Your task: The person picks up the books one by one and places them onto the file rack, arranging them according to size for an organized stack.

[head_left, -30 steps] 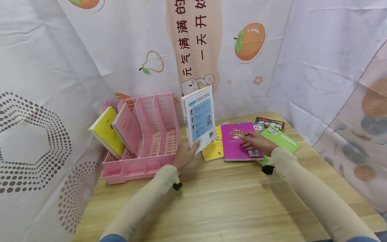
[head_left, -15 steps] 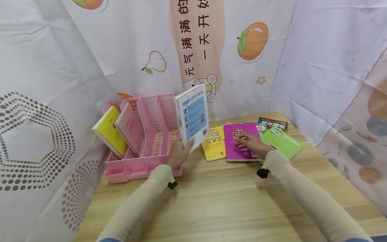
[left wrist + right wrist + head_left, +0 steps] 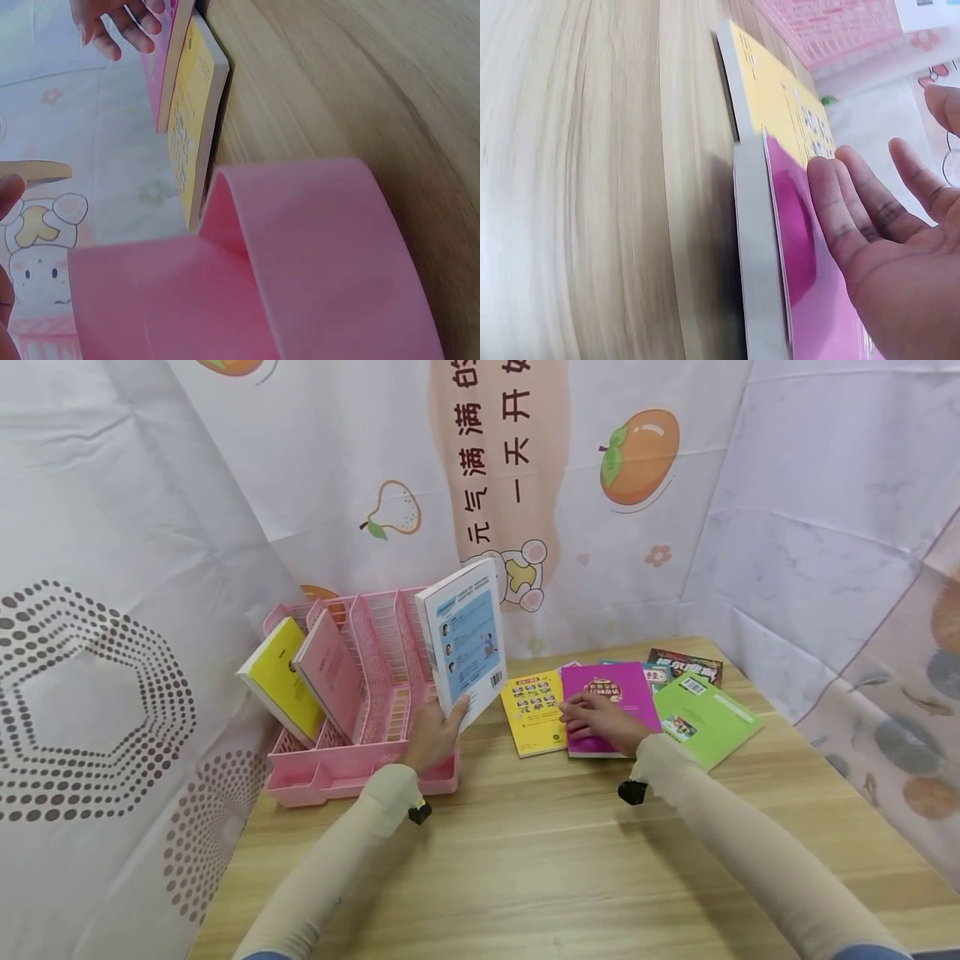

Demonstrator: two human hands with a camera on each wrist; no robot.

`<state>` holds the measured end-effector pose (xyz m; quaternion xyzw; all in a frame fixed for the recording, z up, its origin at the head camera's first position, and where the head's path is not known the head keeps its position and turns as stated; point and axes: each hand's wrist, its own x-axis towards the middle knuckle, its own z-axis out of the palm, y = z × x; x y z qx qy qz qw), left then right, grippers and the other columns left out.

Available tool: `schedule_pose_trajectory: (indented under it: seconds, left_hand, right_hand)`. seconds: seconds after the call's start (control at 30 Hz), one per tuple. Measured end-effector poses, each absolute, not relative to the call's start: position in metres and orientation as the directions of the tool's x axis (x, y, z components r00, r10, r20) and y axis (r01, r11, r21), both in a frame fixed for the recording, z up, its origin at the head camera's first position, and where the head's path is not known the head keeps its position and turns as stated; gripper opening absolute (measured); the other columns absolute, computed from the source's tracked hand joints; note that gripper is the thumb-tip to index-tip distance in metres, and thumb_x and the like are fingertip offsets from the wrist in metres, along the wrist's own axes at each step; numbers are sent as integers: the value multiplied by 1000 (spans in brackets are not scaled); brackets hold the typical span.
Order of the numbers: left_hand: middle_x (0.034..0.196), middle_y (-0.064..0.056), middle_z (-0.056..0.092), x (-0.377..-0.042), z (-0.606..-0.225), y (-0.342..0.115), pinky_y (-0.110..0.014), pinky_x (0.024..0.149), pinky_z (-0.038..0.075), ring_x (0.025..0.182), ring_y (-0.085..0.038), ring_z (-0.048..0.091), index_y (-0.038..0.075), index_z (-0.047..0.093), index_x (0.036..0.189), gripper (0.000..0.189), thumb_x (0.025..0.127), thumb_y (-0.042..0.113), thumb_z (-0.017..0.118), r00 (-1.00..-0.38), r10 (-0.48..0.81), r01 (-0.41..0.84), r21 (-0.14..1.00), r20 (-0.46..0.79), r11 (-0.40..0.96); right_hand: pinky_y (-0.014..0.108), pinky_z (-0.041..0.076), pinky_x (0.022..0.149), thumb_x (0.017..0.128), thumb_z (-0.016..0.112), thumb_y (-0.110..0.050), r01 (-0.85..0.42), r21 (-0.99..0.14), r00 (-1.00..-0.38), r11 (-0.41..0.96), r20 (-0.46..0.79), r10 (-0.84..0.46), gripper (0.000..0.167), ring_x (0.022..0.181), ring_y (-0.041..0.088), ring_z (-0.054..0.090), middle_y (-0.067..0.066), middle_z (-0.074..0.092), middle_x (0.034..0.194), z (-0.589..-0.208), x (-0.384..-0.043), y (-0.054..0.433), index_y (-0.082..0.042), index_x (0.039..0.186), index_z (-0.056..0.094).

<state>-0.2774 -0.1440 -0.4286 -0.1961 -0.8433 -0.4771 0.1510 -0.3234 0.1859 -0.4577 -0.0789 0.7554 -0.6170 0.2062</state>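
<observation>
My left hand (image 3: 435, 732) grips the lower edge of a white and blue book (image 3: 468, 643), holding it upright and slightly tilted at the right end of the pink book rack (image 3: 360, 768). In the left wrist view, only a bit of that hand's fingers (image 3: 9, 199) shows at the left edge, with the rack's pink front wall filling the bottom. My right hand (image 3: 603, 722) hovers over the magenta book (image 3: 630, 681), fingers loosely extended and holding nothing. The right wrist view shows its fingers (image 3: 832, 199) spread just above that cover.
A yellow book (image 3: 287, 681) and a pink book (image 3: 330, 675) lean in the rack's left slots. On the table (image 3: 510, 860), a second yellow book (image 3: 534, 714), a green book (image 3: 705, 718) and a dark-covered book (image 3: 686, 664) lie around the magenta one. A patterned curtain (image 3: 570, 527) hangs behind.
My left hand has carried the white and blue book leftward, over the rack's right end. My right hand has shifted left across the magenta book toward the yellow one.
</observation>
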Motion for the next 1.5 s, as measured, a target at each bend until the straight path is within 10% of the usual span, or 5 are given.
schedule_pose_trajectory:
  seconds: [1.5]
  left_hand:
    - [132,-23,65,-264,-440,-226,-56,78,59,110,-40,69,1,54,145,49,107,31,58,-836,82,473,637,542,608]
  right_hand:
    - [52,54,81,105,49,-56,-183,-887,-795,424,-120,-595,54,87,34,64,11,71,97,-458,-302,36,-6,116,67]
